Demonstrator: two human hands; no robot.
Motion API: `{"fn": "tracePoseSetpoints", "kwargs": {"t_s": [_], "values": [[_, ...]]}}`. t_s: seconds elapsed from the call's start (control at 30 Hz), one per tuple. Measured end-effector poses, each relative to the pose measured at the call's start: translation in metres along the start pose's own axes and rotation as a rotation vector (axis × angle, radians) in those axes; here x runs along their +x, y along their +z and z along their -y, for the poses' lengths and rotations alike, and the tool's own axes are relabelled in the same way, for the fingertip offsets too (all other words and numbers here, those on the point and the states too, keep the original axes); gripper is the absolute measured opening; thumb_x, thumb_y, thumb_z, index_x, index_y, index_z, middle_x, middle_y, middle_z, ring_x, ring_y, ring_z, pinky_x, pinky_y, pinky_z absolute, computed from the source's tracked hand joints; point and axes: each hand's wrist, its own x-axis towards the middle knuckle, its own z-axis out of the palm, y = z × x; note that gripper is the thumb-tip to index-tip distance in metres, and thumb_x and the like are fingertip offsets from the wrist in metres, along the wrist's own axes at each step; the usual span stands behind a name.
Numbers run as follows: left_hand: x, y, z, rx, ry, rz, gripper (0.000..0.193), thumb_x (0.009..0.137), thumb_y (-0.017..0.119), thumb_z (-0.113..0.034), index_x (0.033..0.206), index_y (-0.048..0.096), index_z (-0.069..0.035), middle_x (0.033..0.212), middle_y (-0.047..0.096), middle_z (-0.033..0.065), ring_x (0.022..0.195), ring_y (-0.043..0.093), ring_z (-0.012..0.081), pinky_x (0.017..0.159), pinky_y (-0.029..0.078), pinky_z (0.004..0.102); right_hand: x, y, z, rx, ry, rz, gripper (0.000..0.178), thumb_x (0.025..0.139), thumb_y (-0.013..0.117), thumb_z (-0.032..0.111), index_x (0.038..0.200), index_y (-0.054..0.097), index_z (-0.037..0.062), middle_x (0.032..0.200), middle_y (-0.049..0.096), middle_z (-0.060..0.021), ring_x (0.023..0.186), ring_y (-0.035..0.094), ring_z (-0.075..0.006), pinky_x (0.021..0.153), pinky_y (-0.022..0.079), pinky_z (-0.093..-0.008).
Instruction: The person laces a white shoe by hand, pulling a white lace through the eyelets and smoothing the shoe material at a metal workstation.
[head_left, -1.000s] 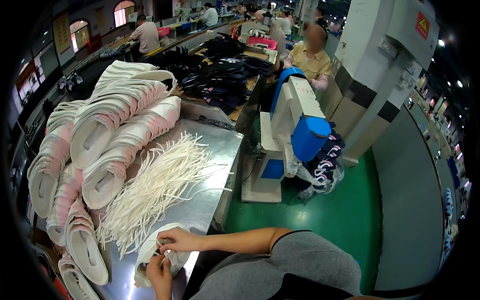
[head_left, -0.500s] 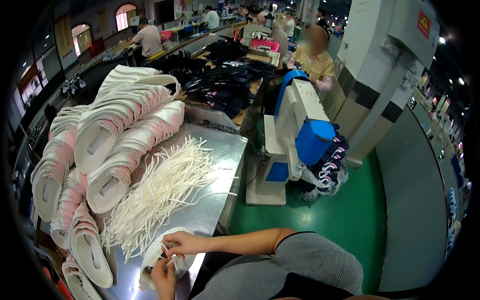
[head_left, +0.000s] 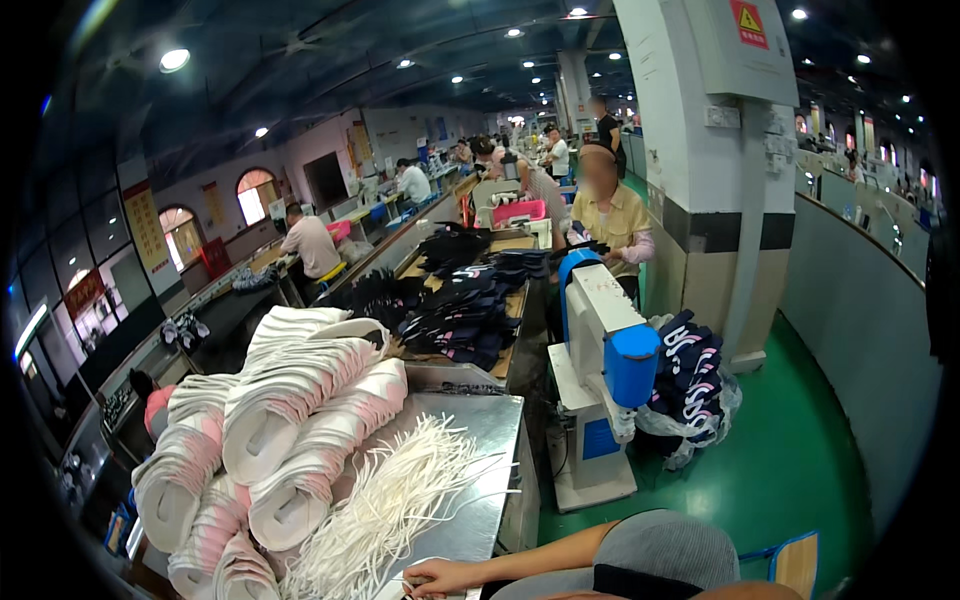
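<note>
At the lower edge my right hand (head_left: 432, 577) is closed, its fingers curled over a white shoe upper (head_left: 391, 587) that shows only in part. What the fingertips hold is cut off by the edge of the picture. My left hand is out of view. Just beyond the right hand, a loose heap of white shoelaces (head_left: 375, 505) spreads over the metal tabletop (head_left: 488, 425). Nested stacks of white and pink shoe uppers (head_left: 310, 390) are piled to the left of the laces.
A white and blue machine (head_left: 597, 370) stands right of the table, beside a clear bag of dark uppers (head_left: 690, 385). Dark uppers (head_left: 465, 310) cover the bench behind. A person in a yellow shirt (head_left: 610, 215) is beyond the machine. A wooden-topped stool (head_left: 797, 562) is at lower right.
The view has tilted up, so the table sits lower in the picture. My left hand and most of the shoe upper have dropped out of view; earlier both hands worked a white lace at it.
</note>
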Motion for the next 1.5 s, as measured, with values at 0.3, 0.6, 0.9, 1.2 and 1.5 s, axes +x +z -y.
{"fn": "tracePoseSetpoints", "kwargs": {"t_s": [0.3, 0.6, 0.9, 1.2, 1.5], "values": [[0.106, -0.241, -0.053, -0.739, -0.484, 0.195, 0.037, 0.093, 0.058, -0.024, 0.122, 0.060, 0.000, 0.117, 0.063, 0.0239, 0.111, 0.059, 0.0363, 0.098, 0.042, 0.0409, -0.002, -0.022, -0.043, 0.003, -0.295, 0.003, 0.031, 0.092, 0.063, 0.028, 0.114, 0.056, 0.0084, 0.085, 0.056, -0.0054, 0.078, 0.056, -0.0174, 0.072, 0.047, -0.0332], [0.141, -0.392, -0.069, -0.997, -0.683, 0.228, 0.031, 0.095, 0.060, -0.024, 0.113, 0.064, 0.001, 0.108, 0.066, 0.0241, 0.103, 0.062, 0.0373, 0.092, 0.046, 0.0404, -0.113, -0.217, 0.214, -0.289, -0.122, -0.687, 0.053, 0.088, 0.065, 0.012, 0.135, 0.041, 0.0083, 0.086, 0.068, -0.0078, 0.074, 0.063, -0.0137, 0.067, 0.051, -0.0292], [0.142, -0.395, -0.061, -1.059, -0.713, 0.360, 0.031, 0.094, 0.062, -0.025, 0.113, 0.065, 0.000, 0.104, 0.067, 0.0227, 0.098, 0.064, 0.0356, 0.088, 0.048, 0.0397, -0.194, -0.453, 0.267, -0.205, 0.054, -1.447, 0.091, 0.088, 0.068, 0.011, 0.155, 0.007, 0.0082, 0.072, 0.062, -0.0058, 0.047, 0.042, -0.0065, 0.039, 0.026, -0.0204], [0.155, -0.395, -0.056, -1.030, -0.699, 0.441, 0.031, 0.093, 0.064, -0.026, 0.111, 0.065, -0.002, 0.099, 0.068, 0.0208, 0.092, 0.065, 0.0331, 0.083, 0.049, 0.0390, -0.199, -0.467, 0.233, -0.283, 0.129, -1.542, 0.066, 0.085, 0.069, 0.013, 0.143, 0.038, 0.0075, 0.067, 0.059, -0.0033, 0.047, 0.044, -0.0072, 0.040, 0.028, -0.0230], [0.115, -0.382, -0.077, -0.857, -0.717, 0.318, 0.028, 0.088, 0.069, -0.024, 0.107, 0.066, -0.003, 0.094, 0.068, 0.0188, 0.084, 0.066, 0.0325, 0.078, 0.050, 0.0400, -0.126, -0.261, 0.183, -0.160, 0.310, -0.674, 0.029, 0.095, 0.061, 0.033, 0.097, 0.070, 0.0055, 0.070, 0.062, 0.0008, 0.055, 0.045, -0.0042, 0.049, 0.037, -0.0217]]}}
